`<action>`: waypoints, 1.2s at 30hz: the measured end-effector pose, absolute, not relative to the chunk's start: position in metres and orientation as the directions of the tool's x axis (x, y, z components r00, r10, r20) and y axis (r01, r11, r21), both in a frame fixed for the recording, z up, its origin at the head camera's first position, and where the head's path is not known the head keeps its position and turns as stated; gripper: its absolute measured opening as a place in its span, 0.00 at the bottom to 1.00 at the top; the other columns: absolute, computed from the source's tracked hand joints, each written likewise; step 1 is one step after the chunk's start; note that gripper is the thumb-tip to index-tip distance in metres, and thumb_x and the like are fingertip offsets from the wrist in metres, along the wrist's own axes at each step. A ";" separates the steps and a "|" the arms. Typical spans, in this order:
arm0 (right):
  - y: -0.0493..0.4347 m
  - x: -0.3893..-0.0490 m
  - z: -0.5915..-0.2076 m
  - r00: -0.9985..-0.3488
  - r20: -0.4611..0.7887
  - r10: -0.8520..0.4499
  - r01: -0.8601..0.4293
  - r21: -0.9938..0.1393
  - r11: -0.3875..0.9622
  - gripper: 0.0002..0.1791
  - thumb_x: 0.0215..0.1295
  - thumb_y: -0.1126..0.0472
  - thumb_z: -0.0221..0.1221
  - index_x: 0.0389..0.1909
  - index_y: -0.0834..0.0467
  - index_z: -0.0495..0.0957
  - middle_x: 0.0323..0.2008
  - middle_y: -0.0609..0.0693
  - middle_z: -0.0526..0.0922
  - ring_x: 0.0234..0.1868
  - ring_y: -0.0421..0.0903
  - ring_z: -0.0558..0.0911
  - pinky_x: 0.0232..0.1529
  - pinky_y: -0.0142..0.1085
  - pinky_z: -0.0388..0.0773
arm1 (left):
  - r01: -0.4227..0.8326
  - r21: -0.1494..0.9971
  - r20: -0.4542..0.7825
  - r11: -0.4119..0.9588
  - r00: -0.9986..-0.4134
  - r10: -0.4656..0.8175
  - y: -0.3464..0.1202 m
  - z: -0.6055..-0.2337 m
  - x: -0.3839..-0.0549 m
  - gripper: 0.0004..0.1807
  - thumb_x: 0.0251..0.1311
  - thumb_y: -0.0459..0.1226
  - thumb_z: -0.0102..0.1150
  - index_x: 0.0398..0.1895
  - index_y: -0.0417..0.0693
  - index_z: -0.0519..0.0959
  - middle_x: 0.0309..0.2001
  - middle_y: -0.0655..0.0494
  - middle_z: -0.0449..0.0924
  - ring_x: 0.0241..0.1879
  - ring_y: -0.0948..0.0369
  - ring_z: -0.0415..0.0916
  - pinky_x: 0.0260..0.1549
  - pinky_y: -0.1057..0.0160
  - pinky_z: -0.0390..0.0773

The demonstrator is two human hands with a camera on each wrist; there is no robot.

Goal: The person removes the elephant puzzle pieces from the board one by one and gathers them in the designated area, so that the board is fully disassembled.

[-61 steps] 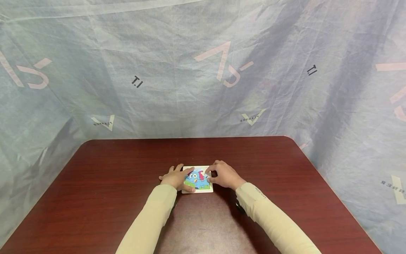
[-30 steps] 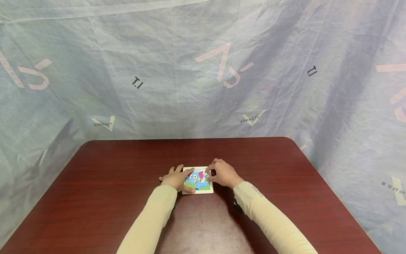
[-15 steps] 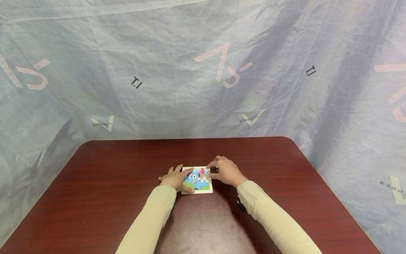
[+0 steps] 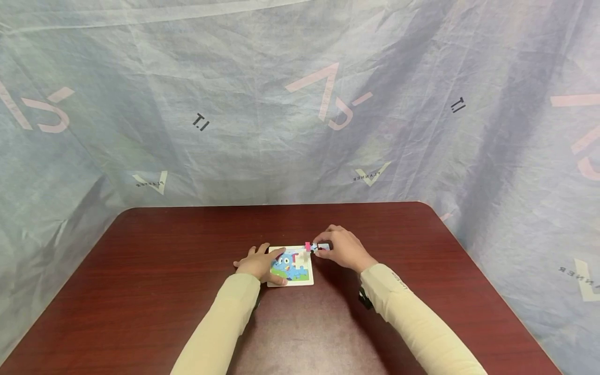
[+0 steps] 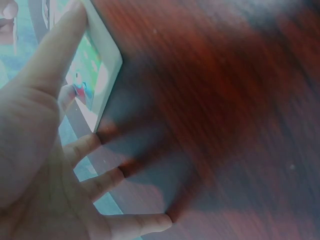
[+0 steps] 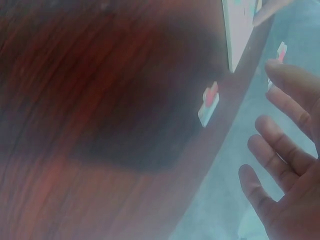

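A small jigsaw puzzle board [image 4: 300, 284] with a white frame and a blue cartoon animal lies on the table. My left hand [image 4: 255, 266] rests over its left side, thumb and index finger on the board and the other fingers spread onto the wood. With thumb and index finger, my right hand [image 4: 345, 250] pinches a pink and blue puzzle piece [image 4: 308, 247], raised just beyond the board's top right corner. A bare pale patch shows in the upper right of the picture. Beneath the right hand, another puzzle piece [image 6: 209, 105] lies on the table, partly hidden by fingers in the head view.
The dark red wooden table [image 4: 178, 245] has rounded far corners. Behind it and along both sides hangs a grey printed cloth [image 4: 262, 104].
The right hand has lifted the pink and blue puzzle piece out of the board and moved right and away from it, uncovering the pale patch. The left hand stays in place.
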State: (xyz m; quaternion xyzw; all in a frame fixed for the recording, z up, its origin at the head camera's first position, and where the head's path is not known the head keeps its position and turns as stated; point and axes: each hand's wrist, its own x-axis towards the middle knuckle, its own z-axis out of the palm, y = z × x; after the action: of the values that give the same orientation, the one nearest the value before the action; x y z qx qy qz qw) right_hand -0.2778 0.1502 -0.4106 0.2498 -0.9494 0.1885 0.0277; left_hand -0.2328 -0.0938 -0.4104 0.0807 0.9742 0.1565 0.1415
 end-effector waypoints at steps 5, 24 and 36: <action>0.161 -0.280 -0.408 -0.884 0.137 -0.447 -0.466 -0.343 0.816 0.13 0.63 0.54 0.72 0.48 0.49 0.87 0.48 0.50 0.81 0.54 0.53 0.79 0.51 0.52 0.78 | 0.116 0.328 -0.241 0.938 -0.949 0.202 -0.094 -0.410 -0.232 0.47 0.54 0.51 0.77 0.77 0.58 0.65 0.76 0.41 0.57 0.74 0.34 0.52 0.54 0.19 0.61; 0.208 -0.288 -0.413 -0.910 0.133 -0.394 -0.415 -0.326 0.849 0.13 0.63 0.56 0.71 0.48 0.52 0.87 0.47 0.51 0.82 0.54 0.57 0.79 0.51 0.55 0.77 | 0.118 0.340 -0.239 0.933 -0.949 0.207 -0.094 -0.410 -0.231 0.47 0.54 0.50 0.77 0.77 0.58 0.65 0.77 0.40 0.56 0.75 0.34 0.51 0.54 0.18 0.61; 0.221 -0.293 -0.419 -0.923 0.107 -0.370 -0.385 -0.321 0.866 0.12 0.62 0.58 0.71 0.46 0.52 0.87 0.44 0.50 0.81 0.49 0.55 0.80 0.49 0.54 0.77 | 0.114 0.336 -0.237 0.935 -0.951 0.201 -0.093 -0.408 -0.229 0.47 0.54 0.50 0.77 0.77 0.58 0.66 0.77 0.41 0.56 0.75 0.35 0.51 0.54 0.19 0.61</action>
State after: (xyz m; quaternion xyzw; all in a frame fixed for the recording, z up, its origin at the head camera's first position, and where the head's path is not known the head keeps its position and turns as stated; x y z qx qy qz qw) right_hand -0.2932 0.2210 -0.4195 0.1955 -0.9656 0.1702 0.0209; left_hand -0.2290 -0.0934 -0.4080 0.0808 0.9743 0.1614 0.1348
